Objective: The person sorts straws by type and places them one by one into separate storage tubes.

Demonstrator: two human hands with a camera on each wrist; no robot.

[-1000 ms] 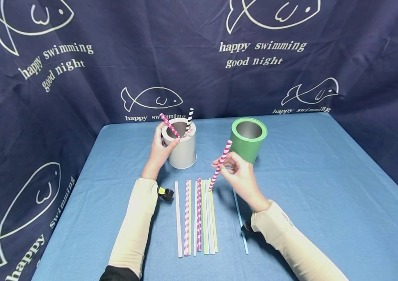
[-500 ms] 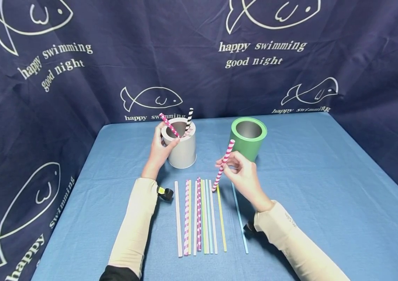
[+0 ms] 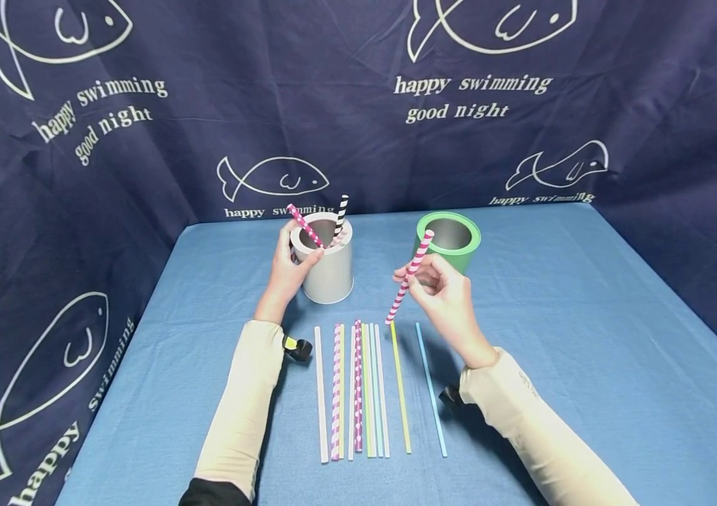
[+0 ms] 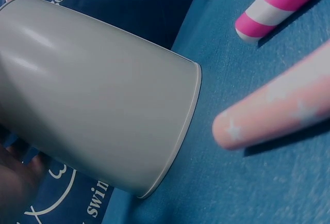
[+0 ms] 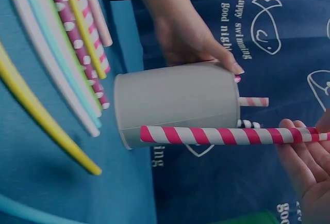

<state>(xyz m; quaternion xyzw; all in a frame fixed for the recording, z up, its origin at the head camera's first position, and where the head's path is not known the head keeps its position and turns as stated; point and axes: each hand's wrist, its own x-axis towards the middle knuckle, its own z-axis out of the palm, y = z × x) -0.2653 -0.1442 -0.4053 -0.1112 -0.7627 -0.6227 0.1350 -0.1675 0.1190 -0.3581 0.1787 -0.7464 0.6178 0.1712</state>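
The right hand (image 3: pixel 446 292) has its grip clamped, thumb against fingers, on a pink-and-white striped straw (image 5: pixel 221 136), held clear of the tabletop (image 3: pixel 542 302) near its middle, top toward one o'clock, lower end toward seven. It should prove very light and fairly stiff, but hollow (paper, by the look of it), so a hard squeeze could crease it; a gentle mid-length pinch suits it. At twelve o'clock from that hand stands a green can (image 3: pixel 463 261), partly hidden by it. Toward nine o'clock, the left hand (image 3: pixel 289 274) holds the grey can (image 3: pixel 328 277) by its rim; its fingers are dim in the wrist view, so their pressure is hard to judge. The can looks rigid and smooth, perhaps slippery. Between seven and eight o'clock lies a row of straws (image 3: pixel 358 390).
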